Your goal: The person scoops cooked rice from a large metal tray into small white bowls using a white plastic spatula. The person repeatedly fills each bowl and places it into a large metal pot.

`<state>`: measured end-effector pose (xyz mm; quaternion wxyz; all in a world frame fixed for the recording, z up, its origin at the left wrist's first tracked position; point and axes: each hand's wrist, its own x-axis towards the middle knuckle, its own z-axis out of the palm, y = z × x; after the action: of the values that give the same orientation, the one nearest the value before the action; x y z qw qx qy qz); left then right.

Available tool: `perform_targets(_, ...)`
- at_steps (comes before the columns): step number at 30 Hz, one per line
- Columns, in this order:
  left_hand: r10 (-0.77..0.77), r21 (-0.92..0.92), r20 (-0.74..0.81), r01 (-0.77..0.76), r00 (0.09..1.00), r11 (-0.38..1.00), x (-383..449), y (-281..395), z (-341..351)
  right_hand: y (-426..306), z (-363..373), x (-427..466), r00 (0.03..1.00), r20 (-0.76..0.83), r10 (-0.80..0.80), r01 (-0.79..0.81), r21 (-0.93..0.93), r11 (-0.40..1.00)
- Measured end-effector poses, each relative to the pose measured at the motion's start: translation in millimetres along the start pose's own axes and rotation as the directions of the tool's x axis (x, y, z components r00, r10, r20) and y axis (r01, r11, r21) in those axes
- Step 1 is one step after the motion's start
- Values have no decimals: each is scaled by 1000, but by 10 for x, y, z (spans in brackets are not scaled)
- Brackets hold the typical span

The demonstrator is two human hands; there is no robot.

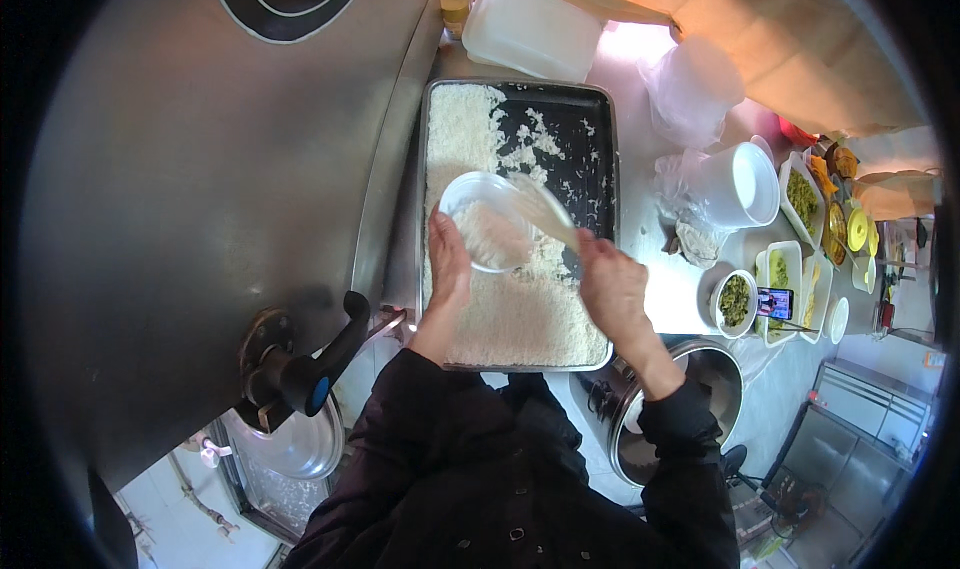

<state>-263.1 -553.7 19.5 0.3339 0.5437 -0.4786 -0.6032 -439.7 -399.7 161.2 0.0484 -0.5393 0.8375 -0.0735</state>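
Note:
My left hand [450, 257] grips the left side of a white plastic bowl [480, 182], partly filled with white rice [491, 242]. In my right hand [611, 280] is the handle of a pale rice paddle [551, 212]. Its blurred blade is at the bowl's right rim; whether the two touch I cannot tell. Both are above a dark rectangular baking tray [592, 130]. Rice [525, 329] covers the tray's left side and near end, and scattered grains and clumps lie on its dark upper right part.
A steel cabinet door with a black latch handle [330, 366] stands close on the left. Stacked white tubs [750, 186], food containers [802, 197] and a phone [775, 303] are on the right. A large steel pot [731, 374] sits below the table's edge. A translucent box [532, 28] lies beyond the tray.

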Motion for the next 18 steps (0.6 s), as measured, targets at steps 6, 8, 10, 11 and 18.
perform_targets(6, -437, -512, 77, 412, 896, 754, -152, -184, -441, 1052, 512, -291, 847, 455, 275, -360, 111, 926)
perform_targets(8, -416, -584, 246, 476, 876, 657, -228, -177, -542, 1093, 869, -265, 856, 462, 229, -364, 227, 903)
perform_targets(10, -372, -595, 365, 521, 853, 612, -289, -53, -523, 962, 1223, -87, 910, 370, 185, -314, 325, 892)
perform_targets(11, -323, -598, 333, 463, 886, 654, -314, -47, -540, 866, 1436, 20, 938, 313, 147, -267, 387, 883)
perform_targets(18, -143, -389, 26, 142, 989, 910, -385, 28, -871, 490, 1582, 175, 881, 453, 134, -461, 762, 454)
